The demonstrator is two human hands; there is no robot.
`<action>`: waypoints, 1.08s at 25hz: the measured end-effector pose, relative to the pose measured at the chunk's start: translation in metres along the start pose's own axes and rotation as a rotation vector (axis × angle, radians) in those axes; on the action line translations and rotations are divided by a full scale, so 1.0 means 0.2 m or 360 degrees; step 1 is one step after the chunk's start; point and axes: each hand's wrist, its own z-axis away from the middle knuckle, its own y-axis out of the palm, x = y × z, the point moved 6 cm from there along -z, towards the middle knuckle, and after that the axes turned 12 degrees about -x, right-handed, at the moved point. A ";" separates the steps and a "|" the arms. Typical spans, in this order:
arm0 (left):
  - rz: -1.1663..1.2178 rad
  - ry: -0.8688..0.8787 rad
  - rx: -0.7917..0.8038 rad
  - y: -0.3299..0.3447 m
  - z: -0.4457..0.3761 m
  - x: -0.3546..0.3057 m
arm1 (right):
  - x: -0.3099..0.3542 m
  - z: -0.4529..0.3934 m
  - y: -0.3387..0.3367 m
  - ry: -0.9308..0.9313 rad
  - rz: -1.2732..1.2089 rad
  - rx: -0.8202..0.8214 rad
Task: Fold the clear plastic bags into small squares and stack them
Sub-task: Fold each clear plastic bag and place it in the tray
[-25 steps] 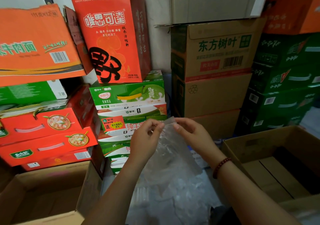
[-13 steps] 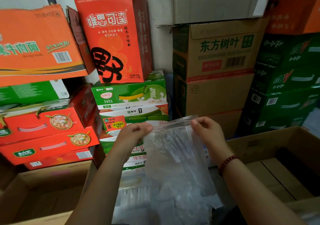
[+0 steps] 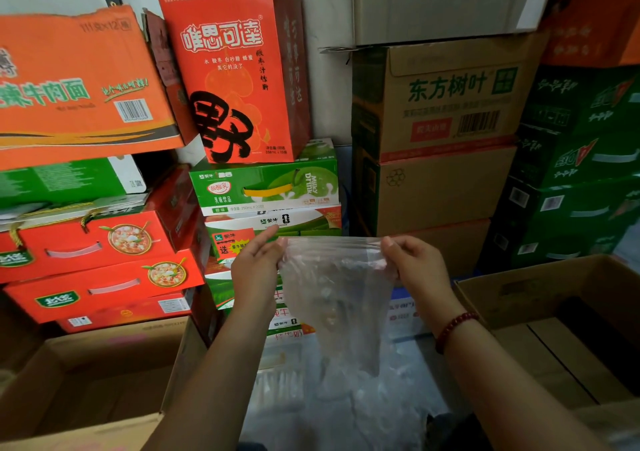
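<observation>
Clear plastic bag [image 3: 337, 298] hangs crumpled, top corners pinched by left hand [image 3: 256, 270] and right hand [image 3: 417, 270].

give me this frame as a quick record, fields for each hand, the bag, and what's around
left hand: pinches the top left corner of the clear plastic bag
right hand: pinches the top right corner; red bead bracelet on the wrist
bag state: held up, top edge stretched between the hands, hanging unfolded
below: more clear plastic lying loose
sides: open cardboard box on the right, another on the left
behind: stacked drink cartons
</observation>
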 end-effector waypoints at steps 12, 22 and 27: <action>-0.0306 0.0434 0.0355 0.12 0.17 -0.06 | 0.03 0.03 0.09 -0.0533 0.0418 0.0314; -0.0568 0.0198 0.0762 0.14 0.15 -0.02 | 0.06 0.05 0.10 -0.0398 0.0114 0.0516; -0.0704 -0.0129 0.1031 0.09 0.10 0.12 | 0.05 0.02 0.03 -0.0113 -0.0093 0.0646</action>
